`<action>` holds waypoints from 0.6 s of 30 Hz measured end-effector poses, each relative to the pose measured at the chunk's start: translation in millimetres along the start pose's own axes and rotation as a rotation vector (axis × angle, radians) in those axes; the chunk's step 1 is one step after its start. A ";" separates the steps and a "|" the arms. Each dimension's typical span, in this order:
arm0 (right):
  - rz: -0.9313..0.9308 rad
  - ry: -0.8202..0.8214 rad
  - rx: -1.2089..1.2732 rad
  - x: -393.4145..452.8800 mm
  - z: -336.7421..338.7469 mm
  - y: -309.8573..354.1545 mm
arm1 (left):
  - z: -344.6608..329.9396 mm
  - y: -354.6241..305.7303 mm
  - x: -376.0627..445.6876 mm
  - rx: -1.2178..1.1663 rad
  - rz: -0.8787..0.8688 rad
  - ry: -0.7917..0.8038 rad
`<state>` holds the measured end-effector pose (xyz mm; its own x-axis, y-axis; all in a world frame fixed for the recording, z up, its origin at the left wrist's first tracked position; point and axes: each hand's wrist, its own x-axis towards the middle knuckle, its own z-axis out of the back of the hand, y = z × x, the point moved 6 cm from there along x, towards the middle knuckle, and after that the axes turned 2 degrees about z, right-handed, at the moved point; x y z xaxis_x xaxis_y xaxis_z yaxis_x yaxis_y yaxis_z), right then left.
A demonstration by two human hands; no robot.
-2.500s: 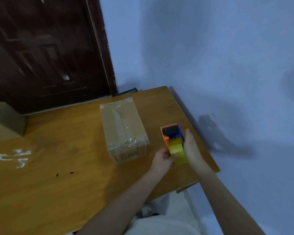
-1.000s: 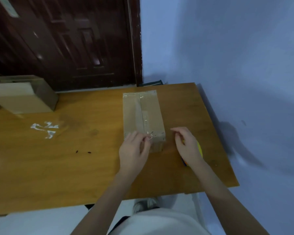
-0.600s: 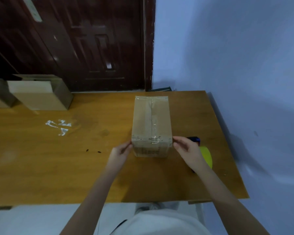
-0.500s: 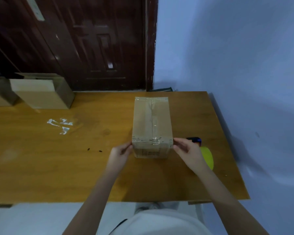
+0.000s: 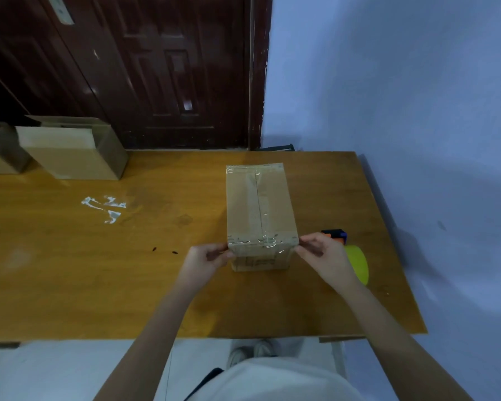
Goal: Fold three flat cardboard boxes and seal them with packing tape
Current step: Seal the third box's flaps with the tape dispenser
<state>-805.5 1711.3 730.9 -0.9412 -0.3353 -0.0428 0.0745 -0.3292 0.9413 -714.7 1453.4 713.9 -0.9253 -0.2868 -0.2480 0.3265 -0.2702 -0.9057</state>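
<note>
A closed brown cardboard box [image 5: 259,209] lies on the wooden table [image 5: 99,270], its top seam covered with clear tape. My left hand [image 5: 207,259] presses its fingertips against the box's near left corner. My right hand [image 5: 323,256] does the same at the near right corner. Both hands grip the box at its taped near edge. A tape dispenser [image 5: 355,261] with a yellow roll and an orange and blue body lies on the table just right of my right hand, partly hidden by it.
Two more folded cardboard boxes [image 5: 70,151] stand at the table's far left edge. Scraps of clear tape [image 5: 104,206] stick to the table left of centre. A dark wooden door [image 5: 145,70] is behind the table, and a blue wall [image 5: 402,111] runs along its right side.
I put the tape dispenser down on the table at the right. Both hands then moved to the near end of the box and now hold its two near corners.
</note>
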 end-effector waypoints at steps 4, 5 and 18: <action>-0.011 -0.043 0.008 -0.7 -1.5 1.0 | 0.9 2.1 3.3 -0.008 0.001 0.003; -0.013 -0.047 0.006 -1.0 -1.9 1.4 | 1.9 2.3 3.5 -0.021 0.007 0.004; -0.054 -0.047 -0.017 2.1 -1.6 1.8 | 2.0 -0.9 7.8 -0.038 0.087 -0.037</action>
<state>-806.9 1708.6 732.0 -0.9583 -0.2750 -0.0776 0.0281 -0.3611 0.9321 -721.9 1449.5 713.5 -0.8858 -0.3419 -0.3138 0.3969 -0.2077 -0.8941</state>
